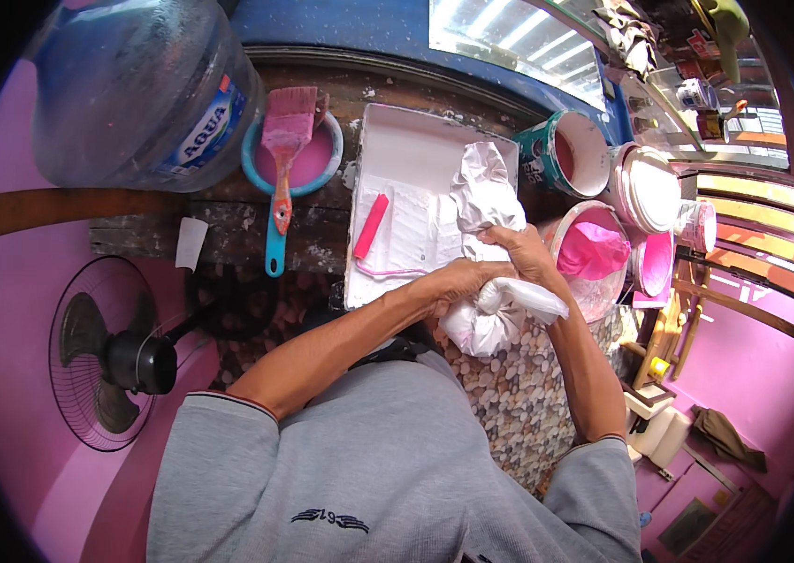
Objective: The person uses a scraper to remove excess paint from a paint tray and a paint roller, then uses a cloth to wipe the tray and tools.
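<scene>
My left hand [468, 281] is closed on a crumpled white plastic bag [485, 330], bunched below the wrist with a twisted end sticking out to the right. My right hand [525, 251] grips the glossy white upper part, which rises over the right side of a white paint tray [356, 267]; its fingers are partly hidden. Whether both white parts are one bag, I cannot tell. In the tray lies a small paint roller [372, 225] with a bright pink sleeve and a pink wire handle.
Left of the tray, a pink-stained brush [282, 150] rests across a blue-rimmed bowl [336, 161] of pink paint. A large clear water bottle [134, 103] stands beyond it. Paint buckets [643, 192] crowd the right side; one holds pink plastic [594, 251]. A black fan [139, 364] stands at lower left.
</scene>
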A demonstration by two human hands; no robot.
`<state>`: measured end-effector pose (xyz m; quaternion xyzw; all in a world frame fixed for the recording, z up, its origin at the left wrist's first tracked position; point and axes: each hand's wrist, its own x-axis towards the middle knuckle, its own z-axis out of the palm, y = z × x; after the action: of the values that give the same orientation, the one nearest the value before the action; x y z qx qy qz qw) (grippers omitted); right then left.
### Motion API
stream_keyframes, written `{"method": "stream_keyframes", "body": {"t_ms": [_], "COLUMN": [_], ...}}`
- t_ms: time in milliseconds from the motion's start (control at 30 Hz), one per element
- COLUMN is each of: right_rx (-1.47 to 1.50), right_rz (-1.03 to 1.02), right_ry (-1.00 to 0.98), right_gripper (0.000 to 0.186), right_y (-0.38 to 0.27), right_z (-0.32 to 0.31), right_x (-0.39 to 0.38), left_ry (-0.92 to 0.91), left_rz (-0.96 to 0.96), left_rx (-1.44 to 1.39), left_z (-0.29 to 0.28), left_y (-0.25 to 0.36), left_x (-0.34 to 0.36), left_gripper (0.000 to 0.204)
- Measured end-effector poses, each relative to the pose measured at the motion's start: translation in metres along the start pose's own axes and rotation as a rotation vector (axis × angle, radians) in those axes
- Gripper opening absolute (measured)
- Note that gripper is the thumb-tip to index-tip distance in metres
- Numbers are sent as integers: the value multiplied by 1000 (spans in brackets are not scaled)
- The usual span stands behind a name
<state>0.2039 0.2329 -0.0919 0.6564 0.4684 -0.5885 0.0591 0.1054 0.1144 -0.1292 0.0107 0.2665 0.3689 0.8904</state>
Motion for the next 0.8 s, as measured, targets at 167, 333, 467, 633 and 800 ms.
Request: {"method": "stream_keyframes", "body": {"t_ms": [167, 333, 467, 633, 800], "right_rx": [203, 30, -172, -407, -325], "right_rz": [105, 92, -101, -16, 106], "right_ry": [-185, -242, -160, -38, 95], "right_gripper": [36, 54, 56, 48, 41], "right_y": [-33, -45, -41, -29, -31], "right_z": [11, 16, 23, 19, 21], "right_x": [-21, -19, -10, 11, 12], "left_ry": [137, 115, 159, 247, 259], "left_rz": [-85, 169, 249, 185, 445], "left_rx": [144, 508, 955, 906, 783], "left_z": [-5, -2, 1, 14, 8], "left_y": [-4, 5, 14, 25, 13], "left_x": [11, 5, 7, -5, 4], "left_gripper": [37, 43, 52, 47, 43]}}
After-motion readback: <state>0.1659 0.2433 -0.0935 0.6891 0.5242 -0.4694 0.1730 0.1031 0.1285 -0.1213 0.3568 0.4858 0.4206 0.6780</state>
